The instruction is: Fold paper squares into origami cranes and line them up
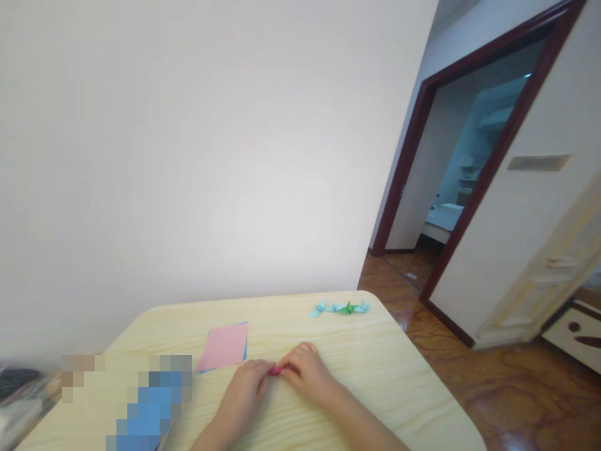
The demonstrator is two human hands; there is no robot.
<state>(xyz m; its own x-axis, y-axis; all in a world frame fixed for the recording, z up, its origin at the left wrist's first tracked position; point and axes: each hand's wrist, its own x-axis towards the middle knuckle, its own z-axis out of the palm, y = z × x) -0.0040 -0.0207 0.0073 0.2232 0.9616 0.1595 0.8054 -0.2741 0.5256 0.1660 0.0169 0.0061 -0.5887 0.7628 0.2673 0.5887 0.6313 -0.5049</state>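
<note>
Pinching 1 pink bit (275,371) with your left hand (248,383) + right hand (307,371), 3 blue cranes (320,308), 1 green crane (349,309)

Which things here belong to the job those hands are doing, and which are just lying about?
Part of the job:
small magenta piece, between left hand and right hand
likely the pink sheet, with blue showing beneath
perhaps the four small folded figures, three light blue, one green

Apparently just lying about:
pale flat thing on the floor near the door frame, too small to identify
</note>
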